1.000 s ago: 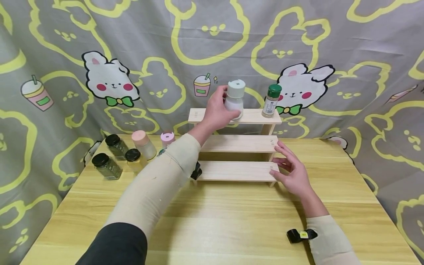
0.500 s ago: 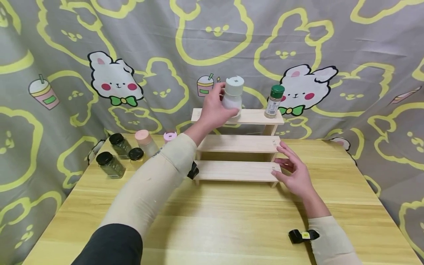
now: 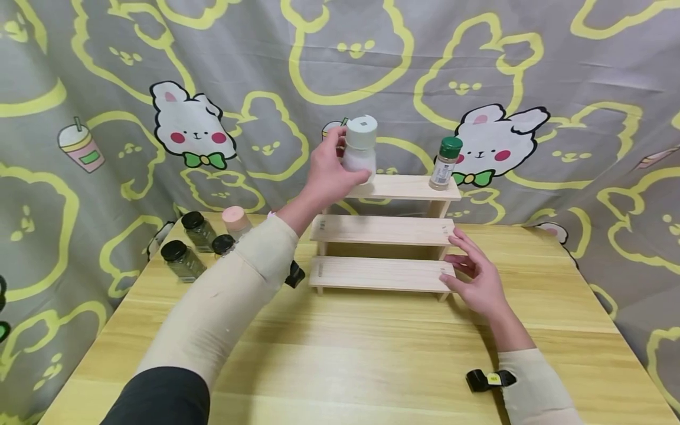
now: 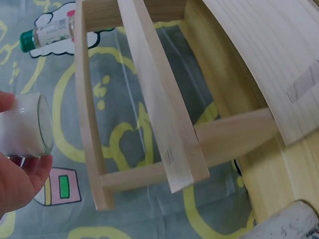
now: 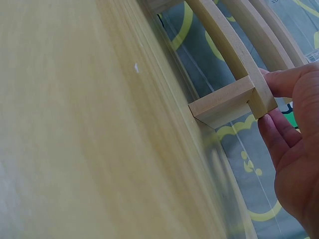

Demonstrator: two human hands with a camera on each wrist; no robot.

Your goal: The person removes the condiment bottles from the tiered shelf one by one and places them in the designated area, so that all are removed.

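Observation:
My left hand (image 3: 332, 171) grips a white-capped seasoning jar (image 3: 361, 150) with white contents, upright at the left part of the top shelf. In the left wrist view, a gap shows between the base of this jar (image 4: 25, 124) and the top board. A three-tier wooden rack (image 3: 382, 229) stands on the table. At its right end, my right hand (image 3: 478, 286) pinches the bottom board between thumb and fingers, which the right wrist view shows closely. A green-capped spice bottle (image 3: 445, 165) stands on the right end of the top shelf.
Left of the rack, black-capped jars (image 3: 183, 262) and a pink-capped jar (image 3: 236, 219) stand on the wooden table (image 3: 340, 354), some partly hidden behind my left arm. A patterned grey curtain (image 3: 265, 77) hangs right behind the rack.
My left hand has moved the white-capped jar leftward and slightly up, from mid-shelf toward the left end. My right hand keeps its hold on the rack. The head view has shifted a little.

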